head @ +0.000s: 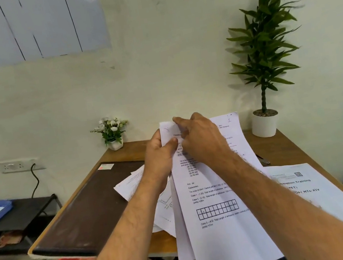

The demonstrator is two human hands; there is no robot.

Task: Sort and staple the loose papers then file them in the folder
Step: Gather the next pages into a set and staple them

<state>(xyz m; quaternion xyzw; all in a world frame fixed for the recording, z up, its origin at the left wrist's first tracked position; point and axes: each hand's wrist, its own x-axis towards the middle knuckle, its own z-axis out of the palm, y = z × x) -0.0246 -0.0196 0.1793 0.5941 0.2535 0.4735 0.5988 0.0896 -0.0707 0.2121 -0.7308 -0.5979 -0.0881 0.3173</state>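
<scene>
a: head view first. what are the hands doing?

b: the left hand pinches the left edge of a bundle of printed papers, thumb on the front sheet, fingers behind. the right hand lies over the top of the same bundle, its fingers curled and pinching the upper corner of a sheet.

a: and where does the bundle sit?

b: it is held up above the wooden table, near the centre of the view. more loose sheets lie on the table at nine o'clock from the hands, and another printed sheet rests at four o'clock.

a: the folder?

b: the dark brown folder lies closed and flat along the table's left edge, at eight o'clock from the hands. a small flower pot stands at eleven o'clock, a tall potted plant at two o'clock.
</scene>
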